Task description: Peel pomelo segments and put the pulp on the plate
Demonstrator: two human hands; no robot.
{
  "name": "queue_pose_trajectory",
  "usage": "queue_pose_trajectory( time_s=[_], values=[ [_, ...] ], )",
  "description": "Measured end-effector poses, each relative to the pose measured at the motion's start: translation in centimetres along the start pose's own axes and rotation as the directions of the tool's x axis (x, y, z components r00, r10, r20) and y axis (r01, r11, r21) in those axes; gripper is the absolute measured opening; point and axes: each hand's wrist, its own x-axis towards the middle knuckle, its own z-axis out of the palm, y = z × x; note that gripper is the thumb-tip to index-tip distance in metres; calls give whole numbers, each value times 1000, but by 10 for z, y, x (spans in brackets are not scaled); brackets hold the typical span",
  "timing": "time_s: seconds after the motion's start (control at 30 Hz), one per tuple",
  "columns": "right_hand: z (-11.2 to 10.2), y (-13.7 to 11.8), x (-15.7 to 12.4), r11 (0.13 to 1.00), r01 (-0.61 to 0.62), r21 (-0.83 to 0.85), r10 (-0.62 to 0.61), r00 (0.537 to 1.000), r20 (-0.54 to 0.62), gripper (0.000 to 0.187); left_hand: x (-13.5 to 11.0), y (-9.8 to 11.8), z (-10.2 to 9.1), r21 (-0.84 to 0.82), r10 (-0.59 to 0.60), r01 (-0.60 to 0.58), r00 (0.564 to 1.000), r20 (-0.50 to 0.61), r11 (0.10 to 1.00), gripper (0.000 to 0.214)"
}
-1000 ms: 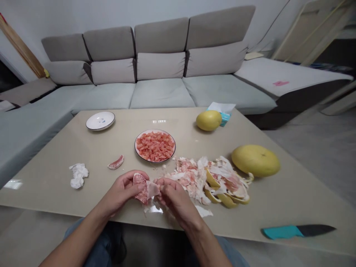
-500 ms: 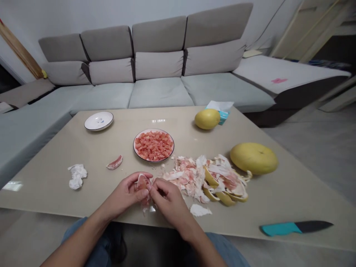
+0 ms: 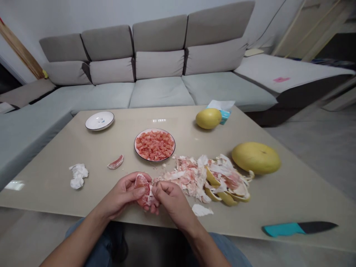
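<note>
A pink pomelo segment [image 3: 143,189] rests in my left hand [image 3: 124,194], with the thumb pressed on its face and the fingers curled behind it. Its pink flesh shows, and pale membrane hangs along its right side. My right hand [image 3: 171,200] pinches that membrane between thumb and forefinger. Beyond my hands stands a dark-rimmed plate [image 3: 135,151] heaped with small pieces of pink pomelo flesh [image 3: 155,144]. Another pomelo segment [image 3: 115,162] lies alone on the table, left of the plate. Right of my hands spreads a pile of membrane scraps and yellow peel [image 3: 217,180].
Two yellow pomelos [image 3: 256,158] sit at the right, the farther beside a tissue pack [image 3: 225,115]. A teal-handled knife [image 3: 300,228] lies near the table's front right edge. Crumpled tissue [image 3: 78,176] and a white plate [image 3: 99,121] are at left. A sofa [image 3: 158,92] stands behind.
The segment in my left hand has turned so that more of its pink face shows. My right hand has shifted slightly right, with the membrane now stretched between both hands.
</note>
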Motion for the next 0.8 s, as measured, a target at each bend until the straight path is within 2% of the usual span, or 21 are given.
queue_pose_trajectory(
  time_s=[0.17, 0.3, 0.53, 0.6, 0.7, 0.73, 0.8],
  values=[
    [1, -3, -1, 990, 109, -90, -116, 991, -74, 34, 0, 0, -3, 46, 93, -89, 992, -91, 995, 28],
    [1, -7, -2, 983, 145, -111, -158, 981, -115, 32, 1, -2, -3, 64, 155, -147, 975, -159, 987, 28],
    [4, -8, -4, 933, 244, -264, -284, 951, -123, 31, 3, -6, 0, 27, 177, -176, 953, -244, 984, 30],
    [6, -7, -6, 840, 331, -430, -421, 897, -133, 32, 4, -5, 0, -9, 168, -177, 948, -272, 984, 31],
    [7, -3, -9, 568, 457, -684, -646, 763, -27, 29, 4, -4, 0, -69, 135, -164, 941, -310, 984, 32],
    [7, -3, -10, 505, 479, -718, -674, 739, 19, 28, 4, -3, 0, -89, 110, -143, 947, -302, 986, 32],
    [6, -2, -12, 482, 477, -735, -670, 741, 41, 27, 4, -3, 0, -130, 47, -82, 966, -255, 988, 37]
  ],
)
